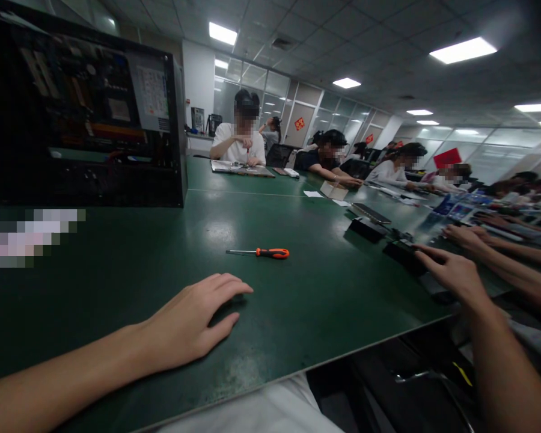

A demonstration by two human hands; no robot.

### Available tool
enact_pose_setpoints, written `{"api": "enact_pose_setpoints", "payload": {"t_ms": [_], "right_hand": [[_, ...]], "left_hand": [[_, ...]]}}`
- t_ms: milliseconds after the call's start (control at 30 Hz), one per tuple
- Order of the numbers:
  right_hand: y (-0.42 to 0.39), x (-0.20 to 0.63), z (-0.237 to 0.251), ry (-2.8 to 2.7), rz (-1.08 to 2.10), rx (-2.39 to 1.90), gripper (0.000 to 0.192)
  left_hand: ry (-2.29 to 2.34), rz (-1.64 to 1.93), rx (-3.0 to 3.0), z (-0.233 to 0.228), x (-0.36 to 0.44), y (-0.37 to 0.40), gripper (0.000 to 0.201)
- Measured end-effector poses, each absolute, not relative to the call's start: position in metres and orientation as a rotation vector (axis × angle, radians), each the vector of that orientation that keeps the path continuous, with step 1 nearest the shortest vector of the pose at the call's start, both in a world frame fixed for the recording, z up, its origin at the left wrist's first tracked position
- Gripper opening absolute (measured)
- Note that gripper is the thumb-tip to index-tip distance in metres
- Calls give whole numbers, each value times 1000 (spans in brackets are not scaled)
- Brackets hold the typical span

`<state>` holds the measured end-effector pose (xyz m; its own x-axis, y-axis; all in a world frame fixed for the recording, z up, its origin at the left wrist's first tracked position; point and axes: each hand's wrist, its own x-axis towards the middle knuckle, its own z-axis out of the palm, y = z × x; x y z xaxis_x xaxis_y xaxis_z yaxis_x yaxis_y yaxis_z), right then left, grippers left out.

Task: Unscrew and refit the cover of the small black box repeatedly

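My left hand point(202, 319) rests on the green tabletop, palm down, fingers apart and holding nothing. Just beyond its fingertips lies a screwdriver point(273, 253) with an orange and black handle, its shaft pointing left. Out to the right, my right hand point(457, 276) reaches over the table with thumb and forefinger at the edge of a black box-shaped part point(403, 255); its other fingers are partly hidden. A second black block point(365, 230) sits just left of that part, with a flat dark panel point(370, 213) behind it.
An opened black computer case point(175, 150) stands at the left, its inside showing. Across the green table point(297, 300), a person point(238, 141) works over a flat board. Another person's hands point(466, 236) are beyond my right hand. A small cardboard box point(334, 190) and water bottles point(462, 207) stand farther back.
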<state>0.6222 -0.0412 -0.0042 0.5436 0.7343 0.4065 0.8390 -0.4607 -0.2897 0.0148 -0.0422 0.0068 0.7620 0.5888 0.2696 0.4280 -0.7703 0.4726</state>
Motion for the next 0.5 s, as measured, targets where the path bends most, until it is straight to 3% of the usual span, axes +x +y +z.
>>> {"api": "enact_pose_setpoints", "payload": {"t_ms": [500], "right_hand": [[-22, 627, -20, -1274, -353, -2324, 57]], "left_hand": [[756, 515, 2597, 9, 17, -41, 28]]}}
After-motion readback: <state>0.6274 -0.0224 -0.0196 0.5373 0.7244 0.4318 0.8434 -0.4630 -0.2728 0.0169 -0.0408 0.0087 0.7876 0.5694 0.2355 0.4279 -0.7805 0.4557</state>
